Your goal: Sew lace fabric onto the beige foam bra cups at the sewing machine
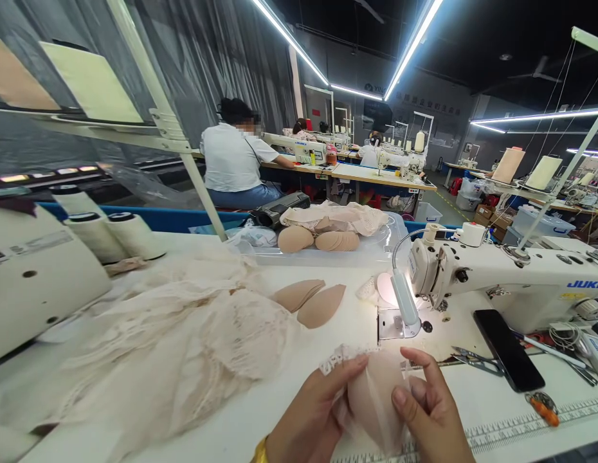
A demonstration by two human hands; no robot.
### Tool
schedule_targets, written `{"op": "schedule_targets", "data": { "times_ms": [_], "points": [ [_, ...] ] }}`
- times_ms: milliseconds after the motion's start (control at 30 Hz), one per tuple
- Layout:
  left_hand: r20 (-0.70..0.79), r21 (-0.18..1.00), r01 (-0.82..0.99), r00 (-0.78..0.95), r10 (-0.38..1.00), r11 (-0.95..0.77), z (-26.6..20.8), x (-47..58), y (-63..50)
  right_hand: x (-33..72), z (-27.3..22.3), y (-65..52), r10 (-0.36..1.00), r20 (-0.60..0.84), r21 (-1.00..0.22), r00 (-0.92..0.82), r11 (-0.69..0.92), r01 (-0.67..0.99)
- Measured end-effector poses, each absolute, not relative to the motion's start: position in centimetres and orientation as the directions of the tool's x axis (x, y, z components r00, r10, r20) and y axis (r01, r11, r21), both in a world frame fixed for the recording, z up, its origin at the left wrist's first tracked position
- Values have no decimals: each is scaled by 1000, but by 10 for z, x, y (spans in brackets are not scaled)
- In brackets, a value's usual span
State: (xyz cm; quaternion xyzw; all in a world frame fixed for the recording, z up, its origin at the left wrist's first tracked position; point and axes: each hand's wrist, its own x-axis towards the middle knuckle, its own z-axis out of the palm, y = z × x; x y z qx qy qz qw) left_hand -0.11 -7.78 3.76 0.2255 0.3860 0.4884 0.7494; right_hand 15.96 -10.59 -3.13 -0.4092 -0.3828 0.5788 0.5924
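1. White worktable (217, 429) in a sewing workshop; over its near edge, the left hand (319, 406) grips a beige pad (373, 392) with sheer, lace-edged fabric (338, 357) around it.
2. The right hand (433, 402) holds the pad's other side, thumb against it, index finger extended.
3. Step in hand, seemingly: fitting fabric to pad; the next move calls for smoothing it with edges matched.
4. Beyond sits a sewing machine (472, 263), its lamp (404, 299) partly screening the stitching area; leftward, loose pads (322, 306), then heaped lace (241, 328).
5. Fingers behind the pad are hidden; any stitching on it is indiscernible.
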Motion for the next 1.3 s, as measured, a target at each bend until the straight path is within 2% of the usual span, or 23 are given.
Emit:
{"op": "schedule_targets", "data": {
  "times_ms": [300,500,667,1000,1300],
  "points": [
    [-375,685,-575,248,893,447,37,0,-76,162,-32,-106,999,-36,-942,15,-28,-336],
    [-271,723,-566,294,917,395,29,-5,-78,160,-27,-107,1000,-28,-938,15,-21,-346],
    [-246,752,-542,297,922,376,23,-4,-75,158,-24,-108,1000,15,-949,26,23,-315],
    [-325,715,-546,294,899,437,38,0,-76,159,-29,-105,999,-13,-945,38,0,-326],
    [-234,778,-482,373,898,404,39,-3,-73,161,-26,-103,1000,-13,-947,26,-4,-321]
  ]
}}
